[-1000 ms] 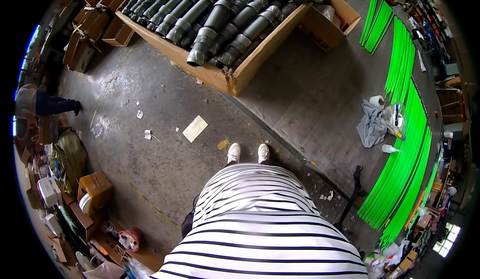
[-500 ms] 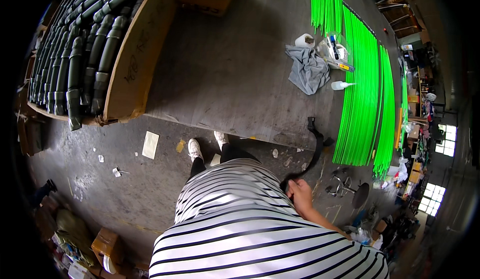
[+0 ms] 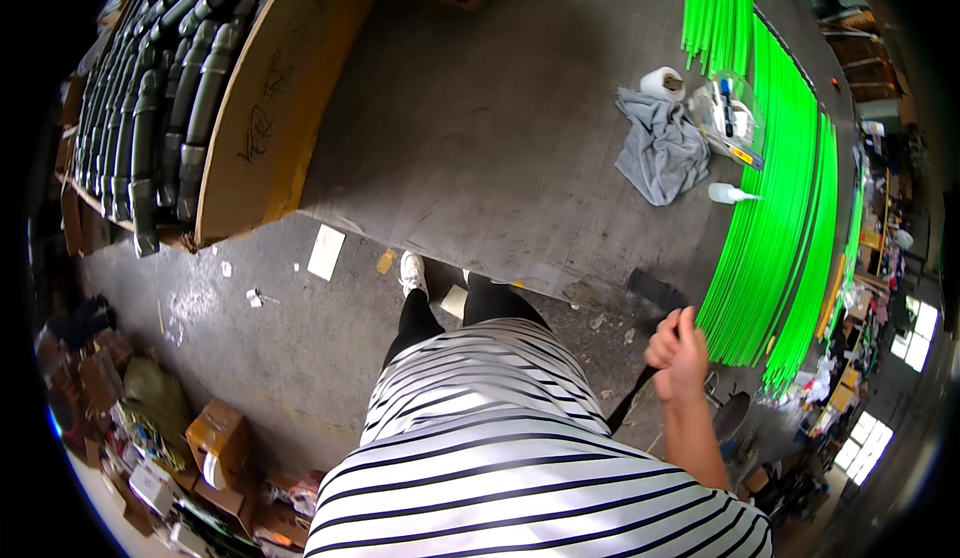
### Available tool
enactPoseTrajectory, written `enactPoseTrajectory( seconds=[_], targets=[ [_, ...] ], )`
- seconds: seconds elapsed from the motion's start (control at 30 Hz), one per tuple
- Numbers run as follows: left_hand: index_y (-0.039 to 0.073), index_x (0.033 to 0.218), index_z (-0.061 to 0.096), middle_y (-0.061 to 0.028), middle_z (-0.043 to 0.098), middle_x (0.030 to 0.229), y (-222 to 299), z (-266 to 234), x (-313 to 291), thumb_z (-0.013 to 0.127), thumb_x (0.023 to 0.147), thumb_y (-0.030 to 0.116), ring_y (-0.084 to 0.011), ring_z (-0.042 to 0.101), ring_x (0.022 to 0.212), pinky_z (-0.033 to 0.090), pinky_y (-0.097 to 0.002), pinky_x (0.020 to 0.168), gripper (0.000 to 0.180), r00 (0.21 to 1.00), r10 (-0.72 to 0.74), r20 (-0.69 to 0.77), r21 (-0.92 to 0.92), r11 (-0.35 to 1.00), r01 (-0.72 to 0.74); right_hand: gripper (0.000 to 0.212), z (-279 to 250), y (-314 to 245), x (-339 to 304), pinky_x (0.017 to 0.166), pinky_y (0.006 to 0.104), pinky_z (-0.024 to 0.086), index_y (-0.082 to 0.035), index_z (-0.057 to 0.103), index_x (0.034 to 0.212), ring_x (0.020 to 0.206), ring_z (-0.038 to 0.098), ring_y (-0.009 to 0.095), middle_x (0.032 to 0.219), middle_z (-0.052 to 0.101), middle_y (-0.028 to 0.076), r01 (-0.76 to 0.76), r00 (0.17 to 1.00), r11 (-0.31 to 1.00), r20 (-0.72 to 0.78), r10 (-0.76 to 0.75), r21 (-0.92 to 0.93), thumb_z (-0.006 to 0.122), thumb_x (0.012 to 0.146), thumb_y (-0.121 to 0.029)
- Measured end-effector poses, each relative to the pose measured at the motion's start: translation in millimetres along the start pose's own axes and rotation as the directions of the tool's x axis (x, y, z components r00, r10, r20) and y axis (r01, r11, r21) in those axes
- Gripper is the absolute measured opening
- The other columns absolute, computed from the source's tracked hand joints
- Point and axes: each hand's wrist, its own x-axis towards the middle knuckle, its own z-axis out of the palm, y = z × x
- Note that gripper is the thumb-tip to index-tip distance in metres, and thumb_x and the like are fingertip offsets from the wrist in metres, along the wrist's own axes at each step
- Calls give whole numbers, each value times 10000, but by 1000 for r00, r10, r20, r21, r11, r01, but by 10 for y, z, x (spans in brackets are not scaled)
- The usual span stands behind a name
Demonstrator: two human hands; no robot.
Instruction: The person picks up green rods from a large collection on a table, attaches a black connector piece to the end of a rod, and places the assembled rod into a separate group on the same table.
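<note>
While the right hand (image 3: 680, 356) grips a strap (image 3: 633, 399) (left hand unseen!), a careless swing could scatter green rods (image 3: 775, 228) along the surface's (image 3: 480, 148) right edge.

Right hand (image 3: 680, 358) up in front, off to the right of the torso (image 3: 470, 423). Fingers (image 3: 660, 346) curled in, loose fist, thumb (image 3: 688, 326) side up. Wrist (image 3: 686, 398) about straight. Right forearm (image 3: 695, 446) bare, rises from lower right, leaning slightly left; elbow bent, upper arm in striped sleeve. Torso in striped top fills bottom centre. Legs in black: left leg (image 3: 412, 326) nearly straight, left foot (image 3: 412, 272) in white shoe, pointing ahead. Right leg (image 3: 500, 303) beside it, foot mostly hidden.
</note>
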Motion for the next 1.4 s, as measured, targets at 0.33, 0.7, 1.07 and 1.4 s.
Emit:
enactPoseTrajectory(
  seconds=[0.33, 0.7, 1.07, 1.4],
  targets=[
    [71, 739, 462, 25, 362, 569, 297, 681, -83, 506, 659, 54, -66, 301, 397, 235, -223, 373, 94, 930, 72, 359, -326, 944, 53, 512, 1032, 229, 372, 376, 207, 187, -20, 443, 1114, 389, 228, 47, 503, 339, -28, -175, 828, 937, 469, 307, -303, 432, 874, -472],
    [23, 1157, 436, -51, 442, 772, 441, 818, 130, 411, 686, 100, -64, 316, 451, 246, -202, 403, 478, 683, 190, 706, -375, 918, 133, 591, 1998, 730, 125, 410, 274, 351, -17, 498, 1077, 399, 401, 129, 532, 421, 27, -324, 489, 692, 512, 706, -645, 308, 882, -541],
    [73, 775, 534, 31, 460, 637, 399, 871, 63, 476, 854, 192, -65, 423, 511, 304, -210, 412, 155, 962, 188, 199, -501, 863, -65, 483, 2615, 1114, -312, 425, 190, 313, 38, 546, 832, 435, 347, 43, 495, 407, -29, 18, 147, 410, 408, 901, -912, 436, 890, -429],
    [175, 676, 423, 51, 459, 673, 378, 709, 66, 658, 754, 116, -68, 437, 581, 316, -237, 496, 255, 924, 277, 263, -706, 709, -12, 456, 2772, 1343, -553, 425, 166, 289, -23, 558, 805, 437, 357, 35, 520, 425, -43, 79, 212, 171, 184, 960, -982, 422, 888, -450]
  ],
)
